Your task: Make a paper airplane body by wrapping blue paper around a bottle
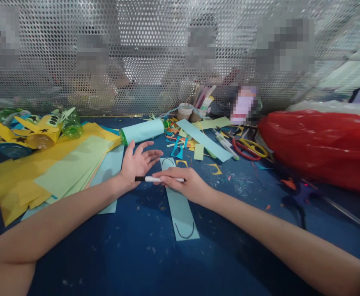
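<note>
- Bench [137,263]: dark blue, flecked with paper scraps.
- Paper strip [180,209]: pale blue, black curved lines.
- Marker [158,179]: white barrel, black cap.
- Paper sheets [44,172]: yellow, pale green.
- Bag [318,144]: red.
- Scissors [249,149]: red and yellow handles.

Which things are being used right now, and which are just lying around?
In use: marker in the right hand; blue paper strip under it; left hand, open, beside the strip.
Lying about: scissors; wrapped bottle; stack of paper; red bag; paper scraps.
</note>
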The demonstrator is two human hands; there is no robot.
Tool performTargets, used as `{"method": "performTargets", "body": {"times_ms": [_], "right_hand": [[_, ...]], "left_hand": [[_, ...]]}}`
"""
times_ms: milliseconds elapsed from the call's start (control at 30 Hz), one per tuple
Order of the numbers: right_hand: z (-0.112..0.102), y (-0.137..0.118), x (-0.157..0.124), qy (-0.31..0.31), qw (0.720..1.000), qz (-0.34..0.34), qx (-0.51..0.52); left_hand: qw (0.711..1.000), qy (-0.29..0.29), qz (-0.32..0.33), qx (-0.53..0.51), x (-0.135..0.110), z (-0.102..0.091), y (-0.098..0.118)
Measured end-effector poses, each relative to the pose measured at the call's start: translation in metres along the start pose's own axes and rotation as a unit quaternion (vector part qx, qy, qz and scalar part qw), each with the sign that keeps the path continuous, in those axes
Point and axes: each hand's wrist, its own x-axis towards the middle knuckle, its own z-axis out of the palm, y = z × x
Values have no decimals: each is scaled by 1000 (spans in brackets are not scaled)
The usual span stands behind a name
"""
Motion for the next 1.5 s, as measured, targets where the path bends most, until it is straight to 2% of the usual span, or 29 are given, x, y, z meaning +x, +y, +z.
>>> {"method": "performTargets", "body": {"times_ms": [133,233,300,367,433,500,567,667,833,933,1100,1267,1500], "right_hand": [[2,-4,-1,2,1000,27,10],[-9,-13,3,-38,997,63,24],[-26,-22,7,-99,992,77,2],[-50,-29,9,-191,978,87,-20],[-77,-33,10,-235,964,119,-24],[-103,-35,8,-217,958,174,-67],[-126,-35,4,-179,945,218,-165],[-154,-35,-3,-114,922,245,-278],[-191,-20,-15,-48,885,279,-370],[-209,-5,-19,-47,868,305,-389],[-221,7,-21,-34,858,394,-328],[-222,12,-22,-47,846,432,-310],[-226,13,-26,-153,854,368,-335]], "left_hand": [[1000,-1,1,8,1,2,-1],[1000,-6,-8,-1,3,2,-3],[1000,9,-6,-7,5,2,-5],[1000,24,9,-4,6,1,-8],[999,29,24,2,7,0,-9],[999,29,26,11,6,0,-10],[999,25,24,21,5,1,-9],[999,13,21,43,2,2,-7],[998,6,12,55,2,1,-8],[999,-4,17,35,4,-1,-10],[1000,7,14,18,4,-2,-11],[999,12,18,38,4,0,-9],[998,23,24,45,4,-1,-11]]}}
